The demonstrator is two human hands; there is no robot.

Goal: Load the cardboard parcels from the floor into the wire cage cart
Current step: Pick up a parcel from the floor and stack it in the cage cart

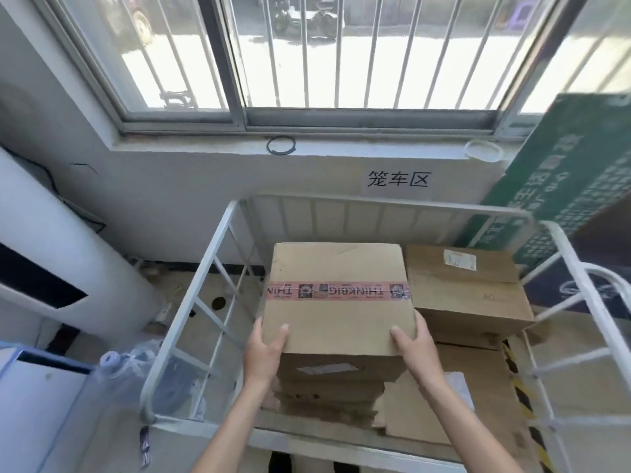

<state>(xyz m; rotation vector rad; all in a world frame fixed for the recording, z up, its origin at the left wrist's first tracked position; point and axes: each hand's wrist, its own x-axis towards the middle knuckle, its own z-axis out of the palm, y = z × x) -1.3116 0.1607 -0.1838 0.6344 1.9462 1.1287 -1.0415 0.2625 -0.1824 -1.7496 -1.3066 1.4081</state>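
Observation:
A brown cardboard parcel (pixel 338 268) with a band of pink printed tape across its top sits inside the white wire cage cart (pixel 191 302), on a stack of other cartons. My left hand (pixel 264 348) grips its near left corner, thumb on top. My right hand (pixel 415 343) grips its near right corner the same way. To its right, a second brown parcel (pixel 467 295) with a white label lies on more cardboard in the cart.
A barred window and sill run above the cart, with a paper sign (pixel 397 179) on the wall. A green board (pixel 560 186) leans at the right. A white cylindrical appliance (pixel 58 268) and a plastic bag (pixel 143 367) stand at the left.

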